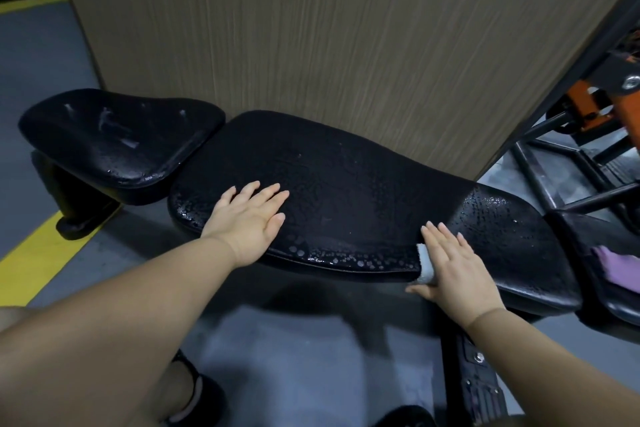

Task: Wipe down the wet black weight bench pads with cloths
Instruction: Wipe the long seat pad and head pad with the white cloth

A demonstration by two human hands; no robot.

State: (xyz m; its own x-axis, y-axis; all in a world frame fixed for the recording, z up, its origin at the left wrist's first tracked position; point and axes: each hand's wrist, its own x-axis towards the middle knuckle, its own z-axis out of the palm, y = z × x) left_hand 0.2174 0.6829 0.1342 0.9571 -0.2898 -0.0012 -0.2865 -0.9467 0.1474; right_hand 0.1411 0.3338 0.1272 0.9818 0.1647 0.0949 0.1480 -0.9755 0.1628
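The long black back pad (346, 191) runs across the middle of the view, beaded with water along its near edge and right end. A smaller wet black seat pad (117, 135) sits to its left. My left hand (249, 218) rests flat, fingers straight, on the left part of the long pad. My right hand (453, 267) presses flat on a white cloth (425, 263) at the pad's near edge; only a strip of the cloth shows beside my palm. A purple cloth (616, 263) lies at the far right.
A tall wood-grain panel (311, 28) stands right behind the bench. Black frame tubes (561, 170) and orange machine parts (595, 104) crowd the right. The grey floor has a yellow line (45, 250) at left. My shoe (194, 392) is below the bench.
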